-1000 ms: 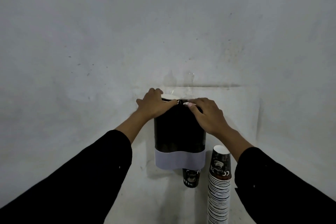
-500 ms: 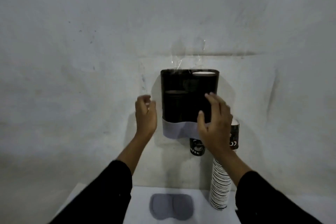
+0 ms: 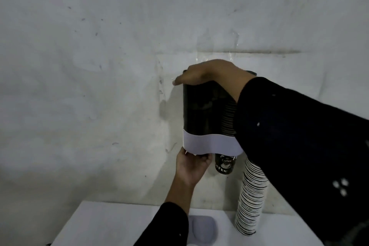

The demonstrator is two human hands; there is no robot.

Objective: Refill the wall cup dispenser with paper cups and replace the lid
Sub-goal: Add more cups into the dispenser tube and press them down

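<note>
The dark wall dispenser [image 3: 205, 114] with a white band at its base hangs on the wall. My right hand [image 3: 209, 73] lies flat across its open top, fingers stretched to the left. My left hand [image 3: 190, 168] is under the left outlet, fingers curled up against the base and thumb at the white band. A black paper cup [image 3: 224, 164] marked "Coffee" pokes out of the right outlet. Stacked cup rims [image 3: 228, 120] show faintly through the right side of the dark body. The grey lid [image 3: 203, 227] lies on the table below.
A tall stack of paper cups [image 3: 250, 199] stands on the white table [image 3: 111, 225] to the right of the lid, close to my right sleeve. The scuffed grey wall fills everything behind the dispenser.
My right hand rose from the dispenser's front and now lies over its top. My left hand dropped from the left side to beneath the base. The view has moved closer.
</note>
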